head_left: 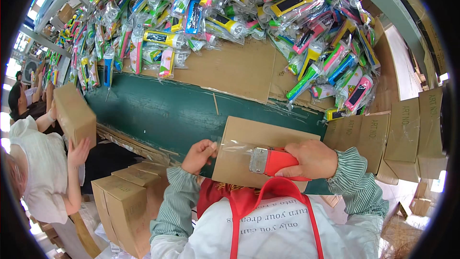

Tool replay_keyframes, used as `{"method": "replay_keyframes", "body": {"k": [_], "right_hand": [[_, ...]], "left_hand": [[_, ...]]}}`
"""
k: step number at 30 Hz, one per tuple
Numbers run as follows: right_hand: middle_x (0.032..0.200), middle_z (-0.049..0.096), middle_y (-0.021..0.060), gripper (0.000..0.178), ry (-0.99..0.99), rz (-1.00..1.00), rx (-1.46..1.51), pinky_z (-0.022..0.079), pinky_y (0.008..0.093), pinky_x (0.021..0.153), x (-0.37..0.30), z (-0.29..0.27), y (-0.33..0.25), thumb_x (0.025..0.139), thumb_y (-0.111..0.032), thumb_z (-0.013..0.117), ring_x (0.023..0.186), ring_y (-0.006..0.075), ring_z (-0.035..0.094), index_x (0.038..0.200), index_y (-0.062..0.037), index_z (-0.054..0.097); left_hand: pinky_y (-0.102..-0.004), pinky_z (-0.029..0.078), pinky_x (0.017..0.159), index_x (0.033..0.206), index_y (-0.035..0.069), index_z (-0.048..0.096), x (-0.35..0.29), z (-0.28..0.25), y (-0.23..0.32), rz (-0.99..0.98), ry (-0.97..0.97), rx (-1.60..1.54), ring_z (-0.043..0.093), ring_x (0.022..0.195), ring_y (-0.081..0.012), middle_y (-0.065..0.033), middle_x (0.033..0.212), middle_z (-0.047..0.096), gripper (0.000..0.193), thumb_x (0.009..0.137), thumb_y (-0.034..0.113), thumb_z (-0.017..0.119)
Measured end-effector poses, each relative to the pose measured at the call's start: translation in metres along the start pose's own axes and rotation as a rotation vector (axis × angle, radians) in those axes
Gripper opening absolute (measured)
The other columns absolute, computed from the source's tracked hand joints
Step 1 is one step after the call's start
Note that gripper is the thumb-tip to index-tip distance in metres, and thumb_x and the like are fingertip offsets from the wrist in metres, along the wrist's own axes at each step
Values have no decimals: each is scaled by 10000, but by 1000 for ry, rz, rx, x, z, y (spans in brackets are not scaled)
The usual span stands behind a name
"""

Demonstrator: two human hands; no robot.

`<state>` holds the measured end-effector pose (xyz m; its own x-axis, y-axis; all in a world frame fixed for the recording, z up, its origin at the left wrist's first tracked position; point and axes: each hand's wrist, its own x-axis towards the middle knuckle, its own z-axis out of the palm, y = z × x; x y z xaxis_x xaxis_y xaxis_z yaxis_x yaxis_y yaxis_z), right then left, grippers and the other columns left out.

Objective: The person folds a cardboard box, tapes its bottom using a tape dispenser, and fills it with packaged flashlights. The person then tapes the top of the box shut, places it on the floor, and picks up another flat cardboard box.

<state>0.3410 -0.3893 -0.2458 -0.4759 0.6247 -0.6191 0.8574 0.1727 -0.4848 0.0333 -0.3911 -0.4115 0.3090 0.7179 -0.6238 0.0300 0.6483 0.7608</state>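
1. Both hands were closed: the right hand [311,159] around the red tape dispenser [275,163], the left hand [200,157] pinching clear tape [235,147].
2. The carton [266,132] lay beneath, on the green table [167,110].
3. Taping seemed underway, calling next for smoothing down.

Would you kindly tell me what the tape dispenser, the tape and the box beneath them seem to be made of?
Tape dispenser: perhaps plastic or painted metal, smooth red; toothed front plate: apparently metal, grey and shiny. Tape: likely plastic film, clear with glints. Box: seemingly cardboard, flat matte brown.
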Motion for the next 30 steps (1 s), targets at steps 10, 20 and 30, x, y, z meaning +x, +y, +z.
{"method": "replay_keyframes", "body": {"k": [10,20,30], "right_hand": [[842,621,215,664,99,-63,5,460,444,739,-6,7,5,756,-633,585,814,373,597,888,18,611],[815,621,213,722,103,-111,-3,478,436,685,3,13,18,719,-678,592,793,362,613,877,26,618],[777,630,196,722,35,-181,69,488,430,670,-8,24,26,709,-648,622,756,347,626,873,55,614]], "left_hand": [[-396,436,644,825,-19,494,58,-13,-123,354,476,609,515,694,-349,-180,811,543,320,798,234,687],[-386,446,796,995,-53,620,-24,52,3,273,283,628,610,911,-342,-226,963,649,598,992,431,269],[-416,444,864,1278,8,468,0,82,12,439,496,803,564,1041,-398,-239,1110,600,511,989,386,282]]}}
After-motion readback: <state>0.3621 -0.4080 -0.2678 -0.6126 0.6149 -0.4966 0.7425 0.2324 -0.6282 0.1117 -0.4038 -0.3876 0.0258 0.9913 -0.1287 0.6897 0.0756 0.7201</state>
